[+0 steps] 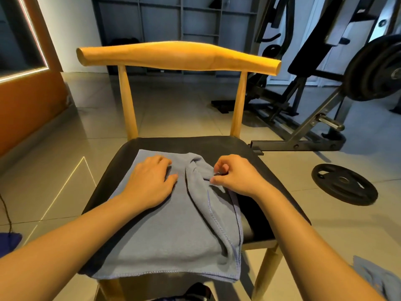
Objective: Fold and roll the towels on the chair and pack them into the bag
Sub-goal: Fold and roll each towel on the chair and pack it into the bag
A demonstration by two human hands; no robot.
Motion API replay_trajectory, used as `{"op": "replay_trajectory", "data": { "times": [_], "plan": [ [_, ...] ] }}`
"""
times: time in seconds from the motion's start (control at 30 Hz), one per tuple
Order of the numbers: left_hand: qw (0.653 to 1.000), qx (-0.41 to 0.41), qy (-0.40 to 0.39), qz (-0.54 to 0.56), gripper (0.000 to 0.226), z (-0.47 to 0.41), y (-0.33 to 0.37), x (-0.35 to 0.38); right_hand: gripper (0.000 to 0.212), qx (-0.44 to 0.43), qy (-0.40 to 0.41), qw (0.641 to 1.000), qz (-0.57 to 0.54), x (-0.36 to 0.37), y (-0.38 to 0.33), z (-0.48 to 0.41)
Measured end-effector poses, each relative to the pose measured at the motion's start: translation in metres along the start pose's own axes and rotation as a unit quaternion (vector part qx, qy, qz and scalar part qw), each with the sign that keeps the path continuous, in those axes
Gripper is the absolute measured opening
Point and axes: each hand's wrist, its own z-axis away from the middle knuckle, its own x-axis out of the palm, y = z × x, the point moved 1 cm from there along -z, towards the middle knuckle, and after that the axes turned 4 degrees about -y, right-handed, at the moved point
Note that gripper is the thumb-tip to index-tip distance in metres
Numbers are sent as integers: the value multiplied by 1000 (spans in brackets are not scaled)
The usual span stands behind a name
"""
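Obs. from beside the person, nearest first. Both forearms are bare and extended over the chair. At lower R edge, by the right forearm, is a crumpled light-blue cloth [377,276], only partly in view; cannot tell what it lies on. At far L edge a dark-blue item [8,242] sits on the floor w/ a thin black cord [6,209] rising from it; ID not possible. The grey-blue towel [165,231] lies on the chair's black seat [256,155], covering ctr and L part; its near stitched hem hangs just over the seat's front edge. Towel's L portion is flat. R portion is gathered into a raised ridge running from far ctr to near R corner, stitched edge showing along it. Left hand [149,181]: palm down, fingers straight and close together, pressing flat on the towel's L-ctr area. Right hand [236,177]: thumb and forefinger pinching the top of the ridge, other fingers curled, wrist above bare seat R of the towel. Hands apart, ridge top btwn them. Beyond: wooden backrest [178,55], a curved bar on two uprights. Tiled floor [173,114] behind. R of the chair, a black weight plate [345,183] lies flat on the floor, apart from the seat. Further R: a bench frame [299,146] and loaded plates [375,68] on a bar. Rear wall: grey open shelving [173,18]. Far L: an orange panel [28,101] w/ a lit strip edge.
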Motion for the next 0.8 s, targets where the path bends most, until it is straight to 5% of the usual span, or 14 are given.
{"op": "replay_trajectory", "data": {
  "times": [0.1,0.2,0.27,0.37,0.43,0.5,0.6,0.73,0.8],
  "plan": [
    [994,-15,-102,-44,64,0,-6,9,9,-11,-6,998,68,8,-2,-6],
    [988,-9,-141,-62,72,-1,-5,12,10,22,-12,997,-77,0,7,-11],
    [983,-16,-171,-67,78,-1,-5,13,12,73,27,986,-149,-9,20,-15],
    [978,-23,-193,-73,83,-1,-5,14,15,141,133,980,-54,-15,36,-19],
    [978,-23,-192,-77,85,-3,-5,15,4,107,124,983,-82,-13,33,-21],
    [978,-23,-193,-78,88,-3,-5,16,16,28,49,995,-82,-10,21,-21],
    [979,-21,-188,-81,89,-2,-5,16,22,-46,13,998,51,-1,11,-27],
    [981,-14,-175,-80,86,0,-7,19,4,-73,26,986,145,3,5,-37],
    [982,-13,-171,-81,86,0,-8,20,9,-39,3,998,58,-9,4,-43]
  ]
}}
